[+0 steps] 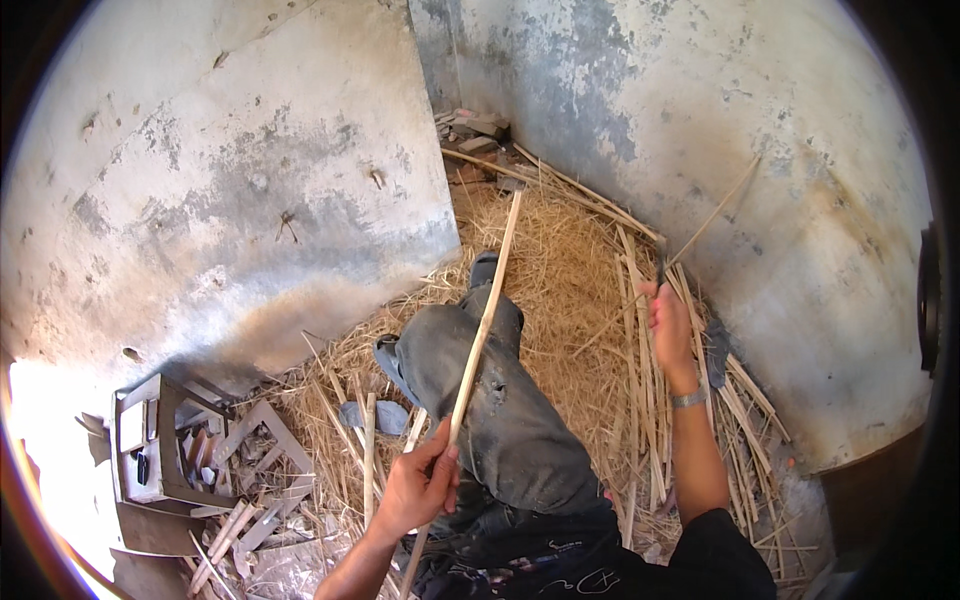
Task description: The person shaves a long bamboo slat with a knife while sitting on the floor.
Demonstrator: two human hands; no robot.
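Note:
Across my bent, grey-trousered legs runs a long pale split-wood strip (485,325), slanting from the far middle down toward my waist. My left hand (420,480) is closed round its lower part, thumb on top. Out to the right, my right hand (668,318) is raised with its fingers wrapped round a narrow dark tool (660,260) that looks like a knife; its handle is mostly hidden in the fist. Beyond that tool a thin strip (722,205) slants up in front of the wall; I cannot tell whether the two touch.
Straw-like shavings (560,270) cover the floor around my legs. Many long strips (640,390) lie along the right wall (800,240). A broken wooden frame (150,450) and wood scraps (265,450) are at the left. Rubble (478,130) sits in the far corner.

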